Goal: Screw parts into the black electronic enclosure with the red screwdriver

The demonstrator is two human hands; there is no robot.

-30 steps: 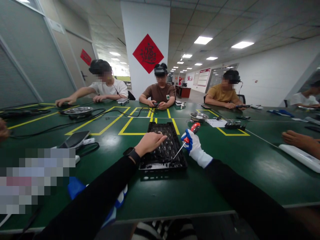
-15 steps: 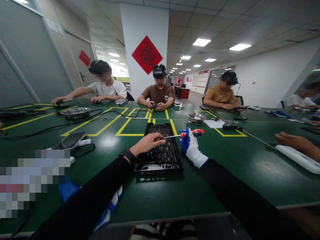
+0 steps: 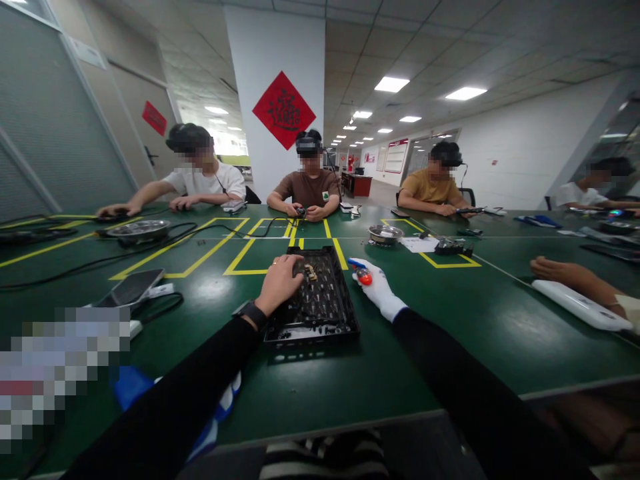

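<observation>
A black plastic case (image 3: 327, 303) with a studded inside lies on the green table. My left hand (image 3: 281, 283), bare with a dark wristband, rests over its left wall, fingers loosely apart and bent inward. Close to those fingertips, a small brass-coloured part (image 3: 311, 272) sits inside the case. Right of the case, my right hand (image 3: 375, 287) wears a white and blue glove and is closed round a screwdriver (image 3: 366, 277). Its red-and-black handle end points towards me; the shaft is hidden.
A blue and white glove (image 3: 223, 413) lies partly under my left sleeve. To the left are a phone (image 3: 133, 287) and cables. Metal bowls (image 3: 385, 234) and a small black part (image 3: 453, 247) stand farther back. Several people sit around the table; one person's hand (image 3: 555, 273) is at right.
My right hand has turned the screwdriver away from the case interior. My left hand has moved left from the screwdriver's shaft, and the brass-coloured part now shows. The view has shifted slightly.
</observation>
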